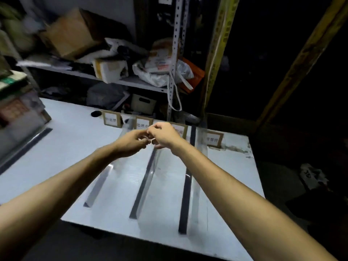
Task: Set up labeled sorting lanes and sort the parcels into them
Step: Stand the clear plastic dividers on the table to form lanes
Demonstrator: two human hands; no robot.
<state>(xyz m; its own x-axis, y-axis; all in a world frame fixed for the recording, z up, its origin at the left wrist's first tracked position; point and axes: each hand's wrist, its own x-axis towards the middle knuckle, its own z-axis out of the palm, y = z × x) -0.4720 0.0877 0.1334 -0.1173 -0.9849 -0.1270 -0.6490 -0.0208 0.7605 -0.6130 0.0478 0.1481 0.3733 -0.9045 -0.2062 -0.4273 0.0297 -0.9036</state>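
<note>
Three clear dividers with dark bases lie on the white table (66, 147): a left divider (99, 185), a middle divider (145, 183) and a right divider (186, 194), forming lanes. Several framed label cards stand along the far edge: first card (111, 119), second card (143, 124), third card (179, 130), fourth card (214, 139). My left hand (131, 143) and my right hand (162, 135) meet above the middle divider's far end, fingertips pinched together on a small white object (152, 140); what it is I cannot tell.
A metal shelf (122, 81) behind the table holds cardboard boxes, bags and parcels (110, 69). A stack of items (17, 117) stands at the table's left. A small black disc (95, 113) lies near the first card. The right side is dark floor.
</note>
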